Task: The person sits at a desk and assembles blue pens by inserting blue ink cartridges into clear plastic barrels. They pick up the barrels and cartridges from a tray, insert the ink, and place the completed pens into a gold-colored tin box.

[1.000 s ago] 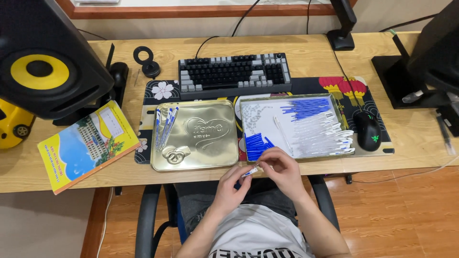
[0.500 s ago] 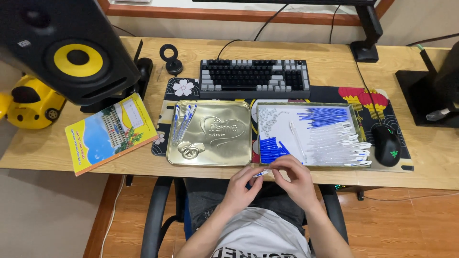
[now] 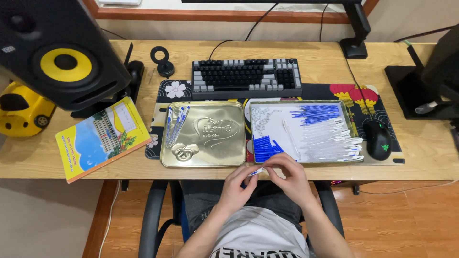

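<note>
Head camera looks down on a wooden desk where a seated person works with both hands just off its near edge. Between the hands is a small pen with a blue tip, held level in front of the desk edge, just below the gap between the two trays. The left hand has its fingers curled in, thumb and forefinger pinched on the pen's left end. The right hand arches over the other end with fingers bent and closed down on it; how tightly cannot be told, since the fingers hide the contact. Taking the keyboard as the landmark: directly in front of it, toward the person and to the left, lies a gold metal tin lid with a few finished pens lined up at its far left corner. In front of the keyboard to the right is a second tray with a white lining, carrying blue caps, blue refills and clear pen barrels. Right of that tray, well right of the keyboard, sits a black mouse. Left of the keyboard stand a black speaker with a yellow cone and, nearer the person, a yellow booklet.
</note>
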